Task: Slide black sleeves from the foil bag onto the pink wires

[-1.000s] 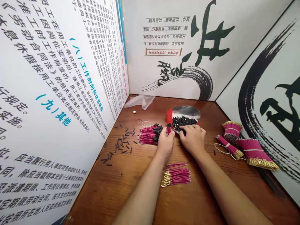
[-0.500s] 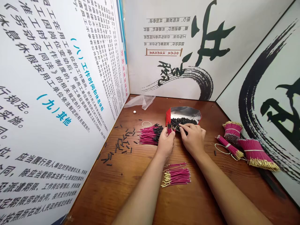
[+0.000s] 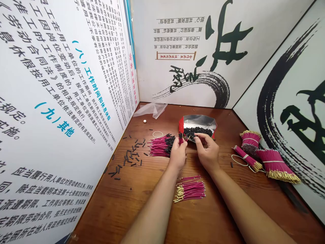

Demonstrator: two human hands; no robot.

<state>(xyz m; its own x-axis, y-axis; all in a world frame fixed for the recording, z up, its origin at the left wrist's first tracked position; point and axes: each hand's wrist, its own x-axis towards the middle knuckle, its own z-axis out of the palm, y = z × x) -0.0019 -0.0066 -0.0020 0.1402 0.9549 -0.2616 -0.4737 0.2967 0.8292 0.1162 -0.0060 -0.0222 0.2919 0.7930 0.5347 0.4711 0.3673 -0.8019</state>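
My left hand (image 3: 178,154) is closed around a few short magenta wires (image 3: 180,139). Some of their upper ends carry black sleeves, while others show bare gold tips. My right hand (image 3: 208,150) is at the near edge of a foil-lined red container (image 3: 200,121) holding many small black sleeves (image 3: 198,130). Its thumb and index fingertips are close together; whatever may be between them is too small to make out. Left of my left hand lies a pile of black-ended magenta wires (image 3: 159,145). Nearer me, between my forearms, is a pile of gold-tipped magenta wires (image 3: 191,190).
Loose black sleeves (image 3: 132,156) are scattered at the left of the wooden table (image 3: 122,210). Tied magenta wire bundles (image 3: 278,164) lie on the right beside a pale rubber band (image 3: 238,161). A clear plastic bag (image 3: 152,110) rests at the back. Printed panels enclose the table.
My right hand's fingertips have moved slightly away from the wires in my left hand, widening the gap between them. My left hand still holds the wires. The whole view has shifted a little.
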